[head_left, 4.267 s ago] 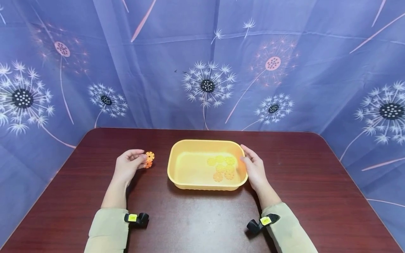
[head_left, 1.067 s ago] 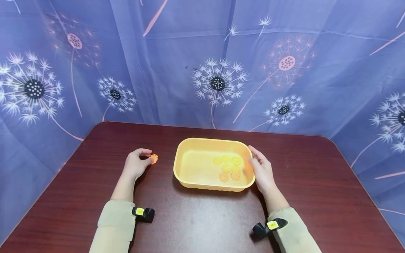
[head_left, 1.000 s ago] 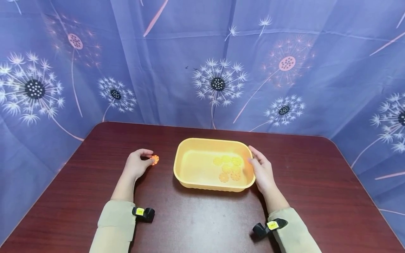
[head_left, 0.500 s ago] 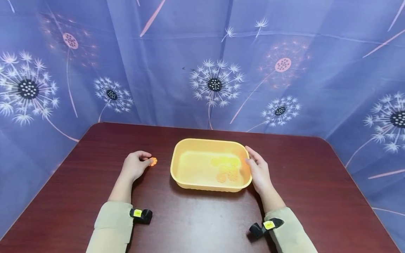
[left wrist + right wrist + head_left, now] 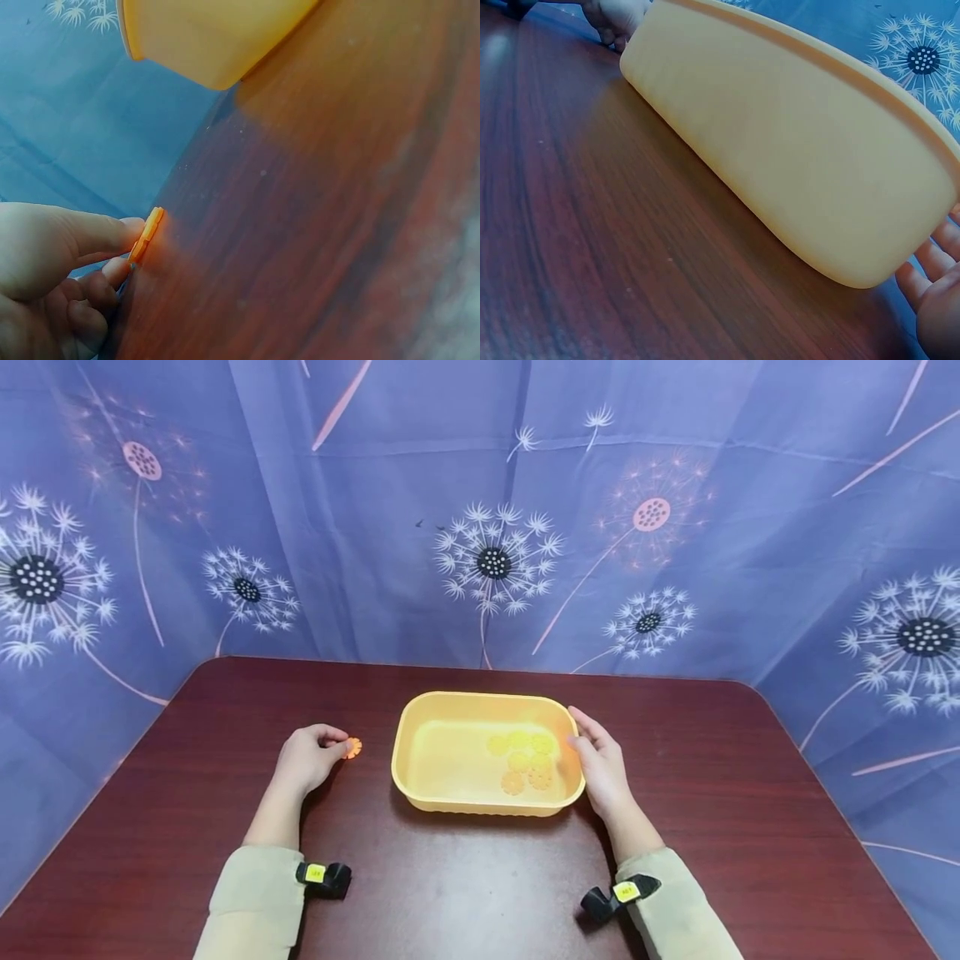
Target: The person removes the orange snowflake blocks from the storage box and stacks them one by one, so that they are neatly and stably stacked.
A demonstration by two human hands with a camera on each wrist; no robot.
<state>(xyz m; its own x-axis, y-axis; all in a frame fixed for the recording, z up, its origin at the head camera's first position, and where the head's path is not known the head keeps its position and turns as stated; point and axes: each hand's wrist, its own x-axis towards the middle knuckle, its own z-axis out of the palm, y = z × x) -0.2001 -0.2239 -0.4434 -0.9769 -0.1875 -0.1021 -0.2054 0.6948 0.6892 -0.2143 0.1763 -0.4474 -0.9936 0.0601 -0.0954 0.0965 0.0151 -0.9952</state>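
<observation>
A notched orange disc is pinched in the left hand, beside a yellow plastic bin gripped by the right hand.
On the desk, the disc is held left of the bin, toward the far left corner; it is clamped between thumb and fingertips by one side, apparently so that the rest is left free. Whether the desk is touched by it cannot be told. The bin is set near the far edge, within reach of both hands. Its rim is clamped by thumb and fingers at the end facing the desk's right edge, seemingly for steadiness. Inside, at that same end, yellow discs and orange discs are gathered.
</observation>
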